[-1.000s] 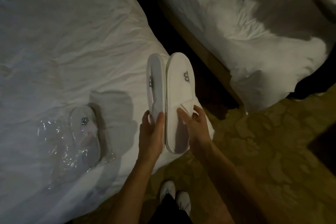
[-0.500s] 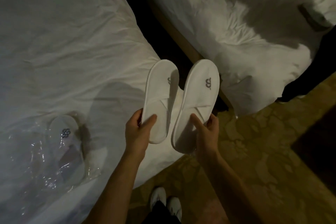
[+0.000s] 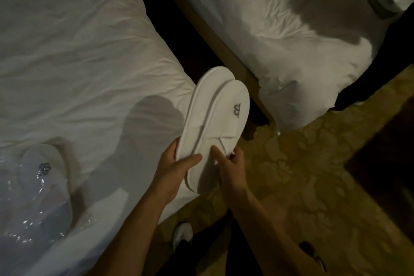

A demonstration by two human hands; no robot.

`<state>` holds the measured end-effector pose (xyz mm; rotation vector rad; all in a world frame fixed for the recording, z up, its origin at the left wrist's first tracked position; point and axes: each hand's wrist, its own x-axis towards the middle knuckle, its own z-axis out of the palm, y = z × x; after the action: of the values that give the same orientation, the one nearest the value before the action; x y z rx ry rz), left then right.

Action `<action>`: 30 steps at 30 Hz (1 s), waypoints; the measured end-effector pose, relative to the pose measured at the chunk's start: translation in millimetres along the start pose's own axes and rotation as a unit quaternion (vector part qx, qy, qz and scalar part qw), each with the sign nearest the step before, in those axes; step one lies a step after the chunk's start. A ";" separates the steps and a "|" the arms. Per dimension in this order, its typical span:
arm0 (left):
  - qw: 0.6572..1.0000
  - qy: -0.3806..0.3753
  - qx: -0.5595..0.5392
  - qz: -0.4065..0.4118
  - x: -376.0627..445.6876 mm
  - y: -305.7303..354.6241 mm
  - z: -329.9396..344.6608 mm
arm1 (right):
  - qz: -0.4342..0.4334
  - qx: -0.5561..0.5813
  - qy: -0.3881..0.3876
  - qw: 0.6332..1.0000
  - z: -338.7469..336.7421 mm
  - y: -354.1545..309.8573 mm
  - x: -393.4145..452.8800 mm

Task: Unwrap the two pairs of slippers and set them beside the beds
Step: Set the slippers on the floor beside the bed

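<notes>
Two bare white slippers (image 3: pixel 221 123) with a grey logo overlap each other in the air, over the corner of the left bed (image 3: pixel 85 56). My left hand (image 3: pixel 177 168) grips the heel end of the left slipper, thumb on top. My right hand (image 3: pixel 228 165) grips the heel end of the right slipper, which lies partly over the other. A second pair of slippers (image 3: pixel 44 177) lies in clear plastic wrap (image 3: pixel 29 215) on the left bed, at the lower left.
The right bed (image 3: pixel 291 40) with a rumpled white duvet stands at the upper right, a dark gap (image 3: pixel 186 26) between the beds. Patterned carpet (image 3: pixel 302 174) covers the floor at the lower right. My white shoe (image 3: pixel 182 233) shows at the bottom.
The two slippers were held apart side by side half a second ago; now they have come together and overlap. Both hands moved closer to each other.
</notes>
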<state>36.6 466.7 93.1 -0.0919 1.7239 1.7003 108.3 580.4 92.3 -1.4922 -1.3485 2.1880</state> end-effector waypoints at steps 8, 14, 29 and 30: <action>0.990 0.037 0.136 0.002 37.2 7.6 18.0 | -0.013 -0.045 -0.106 0.993 -57.7 -41.7 73.8; 0.989 0.077 0.122 0.005 59.7 5.6 40.1 | -0.029 -0.117 -0.214 0.969 -96.5 -84.8 123.0; 0.963 -0.020 0.249 -0.099 76.0 8.5 58.6 | -0.102 -0.476 -0.249 0.837 -157.6 -117.1 178.2; 0.962 -0.024 0.258 -0.089 77.8 9.6 59.7 | -0.096 -0.505 -0.254 0.819 -163.6 -114.5 178.8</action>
<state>-1.4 553.9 67.8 0.0326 1.9997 1.0769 116.6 844.2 45.6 -0.8239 -2.9975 1.8163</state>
